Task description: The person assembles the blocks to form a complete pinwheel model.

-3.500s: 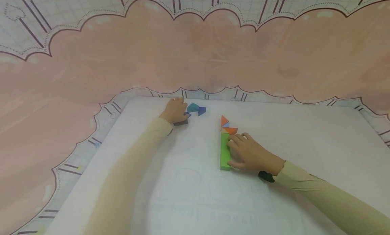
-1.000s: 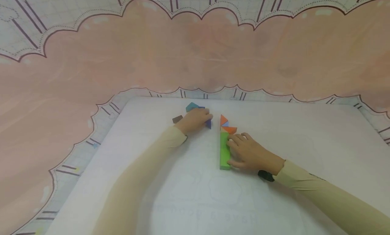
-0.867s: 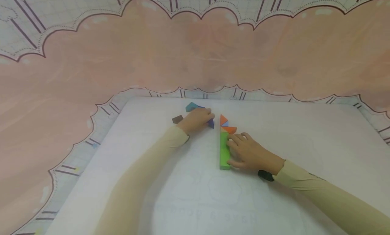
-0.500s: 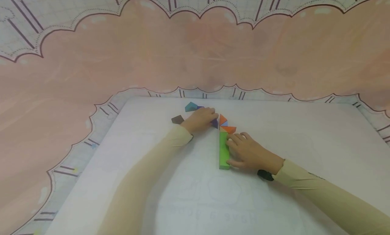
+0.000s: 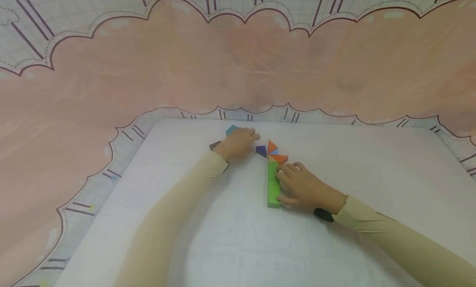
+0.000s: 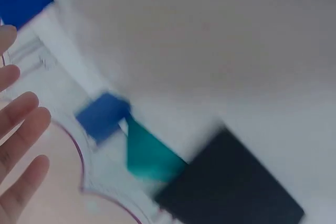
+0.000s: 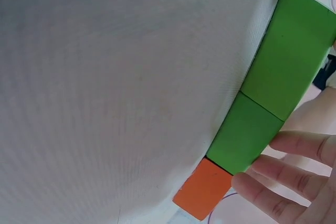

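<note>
My left hand (image 5: 238,143) hovers over the far side of the table, its fingers extended and holding nothing. Just right of it lies a dark blue block (image 5: 261,150), close against a small cluster of orange blocks (image 5: 272,146) and a light blue block (image 5: 274,151). Below the cluster, two green blocks (image 5: 273,183) stand end to end in a row. My right hand (image 5: 306,185) rests its fingertips along their right side. In the right wrist view those fingers (image 7: 270,198) are fairly straight, touching the smaller green block (image 7: 245,132), beside an orange block (image 7: 203,188).
Partly behind my left hand are a teal block (image 5: 231,130) and a dark grey block (image 5: 214,145). The left wrist view, blurred, shows another blue block (image 6: 104,116) next to the teal one. A white sheet (image 5: 364,163) with a cloud-patterned border covers the table.
My left hand slid the dark blue block rightward to the orange cluster, then let go and drew back to the left. The right hand has stayed in place.
</note>
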Tool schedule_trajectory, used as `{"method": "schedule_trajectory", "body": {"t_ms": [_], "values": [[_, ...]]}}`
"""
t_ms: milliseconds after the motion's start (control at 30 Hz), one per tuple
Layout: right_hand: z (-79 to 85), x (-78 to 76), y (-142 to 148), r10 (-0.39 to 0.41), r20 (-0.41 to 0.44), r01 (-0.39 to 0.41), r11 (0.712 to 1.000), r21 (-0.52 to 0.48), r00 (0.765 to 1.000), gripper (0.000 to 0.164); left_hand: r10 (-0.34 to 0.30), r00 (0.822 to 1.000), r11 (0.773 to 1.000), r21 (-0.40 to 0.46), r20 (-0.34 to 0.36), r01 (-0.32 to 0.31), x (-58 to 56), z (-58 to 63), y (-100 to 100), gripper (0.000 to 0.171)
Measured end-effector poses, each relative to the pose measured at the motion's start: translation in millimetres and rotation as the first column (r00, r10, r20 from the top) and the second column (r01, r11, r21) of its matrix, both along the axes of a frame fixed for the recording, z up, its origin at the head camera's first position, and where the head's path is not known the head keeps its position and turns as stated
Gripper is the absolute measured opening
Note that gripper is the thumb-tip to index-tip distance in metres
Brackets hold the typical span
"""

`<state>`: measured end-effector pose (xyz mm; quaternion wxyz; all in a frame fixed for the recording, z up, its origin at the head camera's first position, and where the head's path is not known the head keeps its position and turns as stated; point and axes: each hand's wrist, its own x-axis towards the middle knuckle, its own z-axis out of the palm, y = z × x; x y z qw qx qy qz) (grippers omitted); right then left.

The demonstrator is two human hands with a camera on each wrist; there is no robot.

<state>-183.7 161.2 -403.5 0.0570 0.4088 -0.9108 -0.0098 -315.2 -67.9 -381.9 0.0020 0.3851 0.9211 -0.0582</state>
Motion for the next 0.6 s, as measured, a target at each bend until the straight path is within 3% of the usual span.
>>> {"method": "schedule_trajectory", "body": {"t_ms": [233, 433, 600], "values": [[1.3, 1.1, 0, 0.001, 0.001, -0.001, 1.000, -0.009, 1.000, 0.059, 0.123, 0.992, 0.992, 0.033, 0.032, -0.125, 3.8, 13.1, -45, 0.038], [1.4, 2.0, 0, 0.003, -0.005, -0.003, 1.000, -0.021, 1.000, 0.059, 0.147, 0.989, 0.988, 0.050, -0.004, -0.147, 5.2, 7.2, -79, 0.036], [0.3, 2.3, 0, 0.014, -0.032, -0.014, 1.000, -0.022, 0.999, 0.059, 0.160, 0.987, 0.985, 0.061, 0.012, -0.161, 8.9, 2.4, -95, 0.034]]}}
